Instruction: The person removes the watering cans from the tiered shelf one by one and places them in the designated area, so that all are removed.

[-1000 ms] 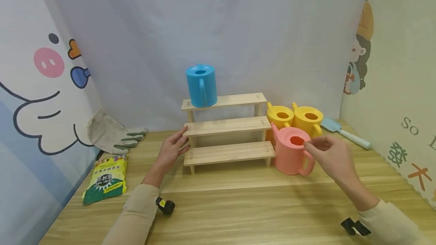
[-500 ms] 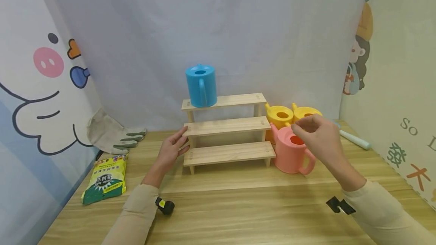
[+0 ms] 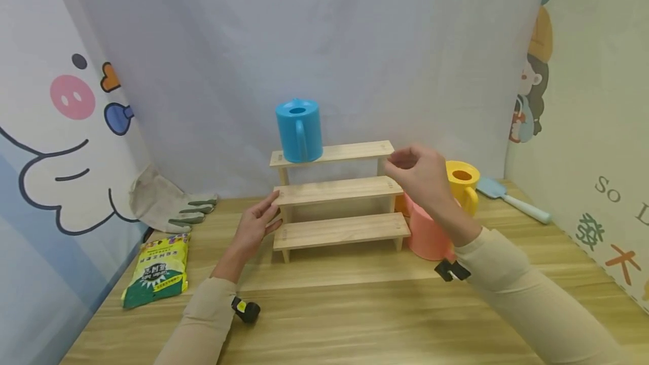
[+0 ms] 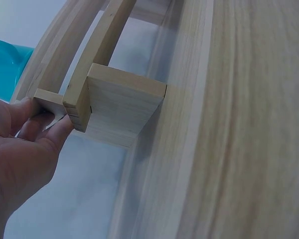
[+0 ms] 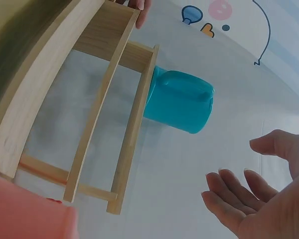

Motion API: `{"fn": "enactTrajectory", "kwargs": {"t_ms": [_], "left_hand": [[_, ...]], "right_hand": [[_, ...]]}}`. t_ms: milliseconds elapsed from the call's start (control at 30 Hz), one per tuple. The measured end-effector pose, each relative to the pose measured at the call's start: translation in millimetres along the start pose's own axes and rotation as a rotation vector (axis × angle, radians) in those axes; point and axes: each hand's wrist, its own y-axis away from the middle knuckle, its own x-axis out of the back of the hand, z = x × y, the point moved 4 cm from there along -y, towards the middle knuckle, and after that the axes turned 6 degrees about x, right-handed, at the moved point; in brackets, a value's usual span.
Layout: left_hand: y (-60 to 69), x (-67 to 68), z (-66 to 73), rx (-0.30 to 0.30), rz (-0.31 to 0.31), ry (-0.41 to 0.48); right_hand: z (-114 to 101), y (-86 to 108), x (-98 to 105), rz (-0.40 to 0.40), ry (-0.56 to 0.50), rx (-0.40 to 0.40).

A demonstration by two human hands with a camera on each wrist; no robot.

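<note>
A three-step wooden plant stand [image 3: 339,190] stands on the table. On the left of its top step sits a blue watering can [image 3: 300,138], handle facing me. My left hand [image 3: 252,226] pinches the left end of the middle step between thumb and fingers, as the left wrist view confirms. My right hand [image 3: 422,178] hovers by the right end of the top step, fingers loosely bent around nothing. Below it, partly covered by the arm, stands a pink watering can [image 3: 427,235]. One yellow watering can [image 3: 462,178] shows behind; another is mostly hidden by the hand.
A pale blue trowel [image 3: 512,199] lies at the right by the wall. At the left are a pair of work gloves [image 3: 162,201] and a yellow-green bag [image 3: 157,268]. A white curtain [image 3: 228,72] hangs close behind the stand.
My right hand has moved left from beside the pink watering can, across the yellow ones, to the stand's right end. The left hand has stayed in place.
</note>
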Motion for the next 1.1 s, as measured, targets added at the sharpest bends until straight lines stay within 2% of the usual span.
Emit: {"fn": "enactTrajectory", "kwargs": {"t_ms": [300,600,900,1100], "left_hand": [[1.1,1.1,1.7,-0.003,0.011,-0.001],[1.4,2.2,0.5,-0.018,-0.010,0.003],[2.6,1.3,0.0,-0.014,-0.018,0.002],[2.0,0.2,-0.8,-0.010,-0.020,0.004]], "right_hand": [[-13,-22.5,-33,0.000,-0.070,0.046],[-29,-49.3,-68,0.032,-0.139,0.092],[-41,-69.0,-108,0.000,-0.185,0.055],[-47,-81.0,-124,0.033,-0.148,0.003]]}}
